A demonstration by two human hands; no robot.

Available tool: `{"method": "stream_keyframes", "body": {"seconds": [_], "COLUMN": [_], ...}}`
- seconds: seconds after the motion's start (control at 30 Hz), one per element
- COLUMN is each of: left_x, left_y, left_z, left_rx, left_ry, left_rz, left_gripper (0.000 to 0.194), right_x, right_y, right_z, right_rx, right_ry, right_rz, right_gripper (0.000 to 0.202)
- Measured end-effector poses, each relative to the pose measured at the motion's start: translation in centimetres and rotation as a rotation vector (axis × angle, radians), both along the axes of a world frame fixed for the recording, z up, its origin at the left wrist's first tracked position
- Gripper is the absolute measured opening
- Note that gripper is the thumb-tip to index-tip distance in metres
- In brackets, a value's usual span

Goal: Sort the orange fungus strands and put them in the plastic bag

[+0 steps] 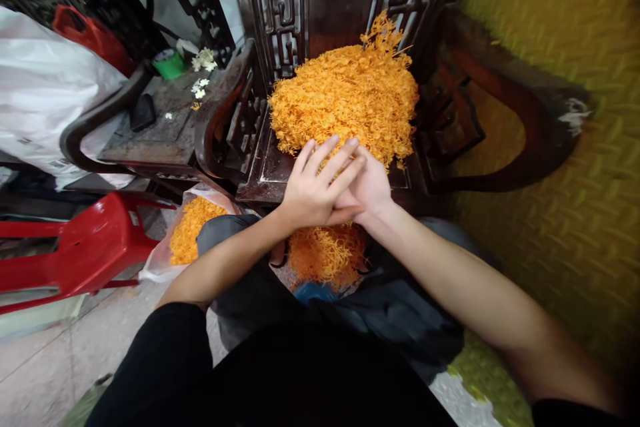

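Observation:
Over the front edge of a dark carved wooden chair seat (pixel 275 167), my two hands meet. My left hand (pixel 317 183) lies across the right one, its fingers stretched out and a little apart. Beneath it, my right hand (pixel 373 180) is turned palm up, with its fingers partly covered. Whether anything small lies between the palms is hidden. Just beyond the fingertips rises a large heap of orange, stringy flower-like pieces (pixel 345 93), piled on the seat. Below my wrists, between my knees, is more of the orange stringy material (pixel 327 253), with something blue (pixel 315 291) under it.
A translucent bag of orange pieces (pixel 195 230) stands on the floor left of my knee, near a red plastic stool (pixel 100 233). On the wooden side table (pixel 155 147) are a green tape roll (pixel 169 65), white flowers (pixel 204 60) and a dark phone-like object (pixel 143 112). A white sack (pixel 45 93) stands far left.

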State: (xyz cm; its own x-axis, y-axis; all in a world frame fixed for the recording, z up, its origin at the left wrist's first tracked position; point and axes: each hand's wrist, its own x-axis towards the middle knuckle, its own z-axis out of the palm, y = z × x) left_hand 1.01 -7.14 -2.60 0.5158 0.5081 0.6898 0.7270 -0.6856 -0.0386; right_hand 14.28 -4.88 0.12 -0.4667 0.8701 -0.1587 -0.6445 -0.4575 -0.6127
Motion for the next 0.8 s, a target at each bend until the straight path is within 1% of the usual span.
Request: {"method": "stream_keyframes", "body": {"seconds": [0.07, 0.13, 0.2, 0.27, 0.33, 0.37, 0.4, 0.43, 0.47, 0.53, 0.6, 0.63, 0.67, 0.7, 0.73, 0.77, 0.8], "left_x": [-0.6, -1.3, -1.8, -2.1, -2.8, -3.5, -4.6, -6.1, -8.2, -13.5, -19.2, -21.8, -24.0, -25.7, -26.8, -27.4, -27.5], "left_y": [1.5, 2.6, 3.4, 3.7, 3.6, 3.5, 3.2, 2.8, 2.2, 0.3, -2.6, -4.3, -5.9, -7.4, -8.8, -10.0, -11.0], "left_z": [0.4, 1.0, 1.8, 2.7, 3.6, 4.1, 4.5, 4.8, 4.9, 4.5, 3.2, 2.0, 0.6, -1.2, -3.3, -5.5, -7.9], "left_rx": [0.026, 0.079, 0.142, 0.168, 0.125, 0.093, 0.069, 0.061, 0.075, 0.169, 0.29, 0.325, 0.327, 0.25, 0.066, -0.194, -0.492], "left_ry": [-0.055, -0.12, -0.168, -0.158, -0.086, -0.06, -0.061, -0.093, -0.153, -0.305, -0.436, -0.48, -0.507, -0.501, -0.452, -0.373, -0.276], "left_rz": [0.032, 0.056, 0.06, 0.038, 0.004, 0.003, 0.026, 0.083, 0.172, 0.409, 0.652, 0.772, 0.901, 1.04, 1.187, 1.321, 1.408], "left_gripper": [0.068, 0.052, 0.039, 0.036, 0.037, 0.038, 0.038, 0.037, 0.036, 0.035, 0.035, 0.036, 0.037, 0.039, 0.041, 0.041, 0.041], "right_x": [-0.1, -0.2, -0.4, -0.6, -0.5, -0.3, 0.1, 0.5, 1.1, 2.5, 3.7, 4.2, 4.7, 5.0, 5.2, 5.3, 5.4], "right_y": [-0.1, -0.3, -0.5, -0.7, -1.1, -1.3, -1.6, -1.9, -2.1, -2.1, -1.7, -1.4, -1.0, -0.7, -0.3, -0.1, 0.2], "right_z": [0.6, 1.1, 1.4, 1.4, 1.2, 1.1, 1.1, 1.1, 1.2, 1.4, 1.6, 1.7, 1.8, 1.8, 1.9, 1.9, 1.9], "right_rx": [0.029, 0.092, 0.157, 0.201, 0.23, 0.24, 0.247, 0.254, 0.264, 0.299, 0.334, 0.348, 0.364, 0.38, 0.401, 0.426, 0.459], "right_ry": [0.082, 0.132, 0.142, 0.115, 0.045, -0.004, -0.06, -0.119, -0.175, -0.251, -0.282, -0.304, -0.334, -0.366, -0.391, -0.409, -0.426], "right_rz": [0.084, 0.199, 0.279, 0.356, 0.469, 0.541, 0.613, 0.674, 0.721, 0.73, 0.656, 0.602, 0.547, 0.492, 0.44, 0.4, 0.368], "right_gripper": [0.041, 0.058, 0.071, 0.082, 0.092, 0.096, 0.099, 0.1, 0.099, 0.095, 0.091, 0.09, 0.088, 0.084, 0.08, 0.076, 0.073]}}
